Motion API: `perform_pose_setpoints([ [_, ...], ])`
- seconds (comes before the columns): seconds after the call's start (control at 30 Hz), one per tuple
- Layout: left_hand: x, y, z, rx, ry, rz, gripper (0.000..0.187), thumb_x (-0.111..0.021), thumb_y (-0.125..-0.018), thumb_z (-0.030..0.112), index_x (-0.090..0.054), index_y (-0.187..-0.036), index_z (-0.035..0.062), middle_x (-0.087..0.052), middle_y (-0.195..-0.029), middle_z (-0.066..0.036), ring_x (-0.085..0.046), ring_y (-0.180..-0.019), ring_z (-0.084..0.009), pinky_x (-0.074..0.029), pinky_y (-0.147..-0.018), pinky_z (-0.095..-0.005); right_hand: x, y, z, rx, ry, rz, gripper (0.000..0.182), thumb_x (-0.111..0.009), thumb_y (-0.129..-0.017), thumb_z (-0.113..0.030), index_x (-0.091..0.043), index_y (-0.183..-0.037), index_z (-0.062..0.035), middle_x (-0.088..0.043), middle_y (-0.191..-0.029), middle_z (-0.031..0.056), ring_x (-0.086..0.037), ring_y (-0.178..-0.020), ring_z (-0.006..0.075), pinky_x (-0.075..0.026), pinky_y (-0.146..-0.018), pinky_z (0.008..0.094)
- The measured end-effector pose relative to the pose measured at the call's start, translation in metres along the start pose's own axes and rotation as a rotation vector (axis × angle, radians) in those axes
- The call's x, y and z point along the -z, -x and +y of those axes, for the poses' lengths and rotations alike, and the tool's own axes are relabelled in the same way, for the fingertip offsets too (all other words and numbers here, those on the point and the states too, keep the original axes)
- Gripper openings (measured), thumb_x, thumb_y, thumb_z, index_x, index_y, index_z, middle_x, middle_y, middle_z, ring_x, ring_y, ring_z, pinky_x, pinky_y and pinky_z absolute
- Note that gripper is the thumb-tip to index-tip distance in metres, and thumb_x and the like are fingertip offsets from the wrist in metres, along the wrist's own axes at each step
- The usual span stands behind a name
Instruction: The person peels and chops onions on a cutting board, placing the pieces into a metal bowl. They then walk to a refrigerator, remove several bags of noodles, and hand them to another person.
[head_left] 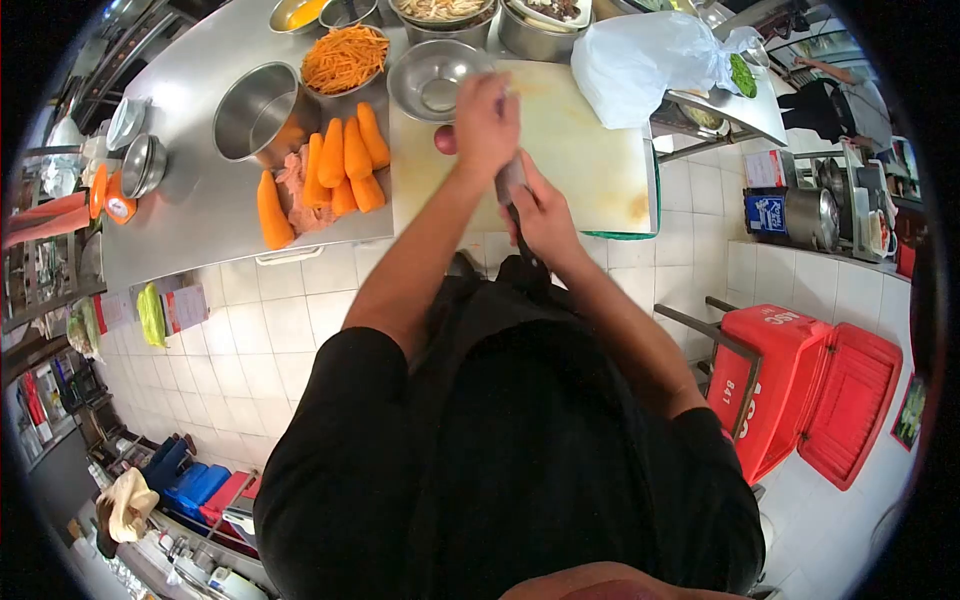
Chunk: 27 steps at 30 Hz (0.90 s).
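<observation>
My right hand (547,222) is closed round the dark handle of a knife (511,182), whose blade points away from me over the near part of the white cutting board (590,165). Blurred by motion, my left hand (488,128) is over the far end of the blade; its fingers are smeared, so I cannot tell how it grips. A small round purple-red onion or shallot (445,140) lies on the board just left of my left wrist. Beyond it stands a shallow metal bowl (438,82) at the board's far left corner.
Whole peeled carrots (331,160) lie left of the board, beside a deep steel pot (262,112) and a bowl of shredded carrot (345,60). A white plastic bag (640,65) sits at the far right. A red cooler (765,375) stands on the floor, right.
</observation>
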<state>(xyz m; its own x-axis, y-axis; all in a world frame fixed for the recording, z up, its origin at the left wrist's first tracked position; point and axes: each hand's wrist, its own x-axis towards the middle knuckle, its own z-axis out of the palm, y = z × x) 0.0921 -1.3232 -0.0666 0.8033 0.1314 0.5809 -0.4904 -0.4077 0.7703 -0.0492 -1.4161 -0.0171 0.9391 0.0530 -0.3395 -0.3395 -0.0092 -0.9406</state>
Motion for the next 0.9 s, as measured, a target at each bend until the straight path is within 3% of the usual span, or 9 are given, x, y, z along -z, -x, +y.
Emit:
perform_pose_setpoints([
  [0.2, 0.026, -0.061, -0.072, -0.002, -0.098, 0.028, 0.024, -0.064, -0.089, 0.017, -0.071, -0.107, 0.0028, -0.064, -0.103, -0.019, -0.062, -0.096, -0.0379, -0.051, -0.085, -0.0431, -0.003, -0.021, -0.038, -0.035, 0.067, -0.003, 0.055, -0.045, -0.103, -0.012, -0.031, -0.156, -0.0142, -0.061, -0.079, 0.0076, -0.051, -0.054, 0.0121, -0.047, -0.050, 0.0283],
  [0.27, 0.032, -0.060, -0.085, -0.011, -0.187, -0.005, 0.028, -0.064, -0.089, 0.021, -0.070, -0.110, 0.0032, -0.064, -0.110, -0.020, -0.060, -0.103, -0.0377, -0.049, -0.092, -0.0450, 0.026, -0.007, -0.032, -0.013, 0.145, 0.044, 0.055, -0.046, -0.103, -0.013, -0.031, -0.156, -0.0146, -0.061, -0.079, 0.0075, -0.051, -0.054, 0.0120, -0.046, -0.050, 0.0275],
  [0.37, 0.041, -0.052, -0.082, -0.090, -0.208, 0.015, 0.030, -0.063, -0.090, 0.022, -0.068, -0.113, 0.0039, -0.063, -0.113, -0.020, -0.057, -0.112, -0.0372, -0.048, -0.096, -0.0442, 0.082, 0.024, -0.005, -0.103, -0.002, 0.048, 0.054, -0.046, -0.104, -0.019, -0.031, -0.156, -0.0162, -0.059, -0.077, 0.0068, -0.051, -0.054, 0.0122, -0.045, -0.050, 0.0265],
  [0.47, 0.045, -0.040, -0.072, -0.161, -0.158, 0.012, 0.029, -0.065, -0.089, 0.019, -0.068, -0.113, 0.0040, -0.063, -0.111, -0.019, -0.058, -0.109, -0.0371, -0.048, -0.095, -0.0437, 0.120, 0.060, 0.022, -0.238, -0.047, 0.110, 0.052, -0.043, -0.106, -0.022, -0.030, -0.156, -0.0160, -0.058, -0.074, 0.0063, -0.051, -0.053, 0.0124, -0.046, -0.050, 0.0266],
  [0.63, 0.048, 0.011, -0.033, -0.195, -0.127, -0.213, 0.027, -0.063, -0.089, 0.016, -0.068, -0.115, 0.0063, -0.064, -0.113, -0.018, -0.059, -0.108, -0.0363, -0.049, -0.093, -0.0425, 0.141, 0.098, 0.091, -0.379, -0.157, 0.149, 0.050, -0.045, -0.105, -0.019, -0.036, -0.154, -0.0178, -0.062, -0.075, 0.0071, -0.051, -0.050, 0.0126, -0.046, -0.047, 0.0270],
  [0.73, 0.035, 0.054, -0.027, -0.134, -0.094, -0.462, 0.025, -0.064, -0.086, 0.011, -0.069, -0.110, 0.0059, -0.063, -0.107, -0.018, -0.059, -0.105, -0.0367, -0.050, -0.091, -0.0429, 0.125, 0.087, 0.122, -0.334, -0.165, 0.018, 0.050, -0.046, -0.105, -0.016, -0.037, -0.154, -0.0159, -0.062, -0.076, 0.0049, -0.050, -0.054, 0.0109, -0.046, -0.053, 0.0254],
  [0.9, 0.013, 0.082, -0.046, -0.134, -0.217, -0.615, 0.016, -0.061, -0.082, 0.002, -0.069, -0.096, 0.0047, -0.063, -0.099, -0.014, -0.061, -0.098, -0.0337, -0.051, -0.085, -0.0430, 0.088, 0.060, 0.114, -0.308, -0.228, -0.039, 0.049, -0.047, -0.105, -0.014, -0.039, -0.152, -0.0116, -0.064, -0.083, 0.0052, -0.054, -0.064, 0.0102, -0.046, -0.056, 0.0243],
])
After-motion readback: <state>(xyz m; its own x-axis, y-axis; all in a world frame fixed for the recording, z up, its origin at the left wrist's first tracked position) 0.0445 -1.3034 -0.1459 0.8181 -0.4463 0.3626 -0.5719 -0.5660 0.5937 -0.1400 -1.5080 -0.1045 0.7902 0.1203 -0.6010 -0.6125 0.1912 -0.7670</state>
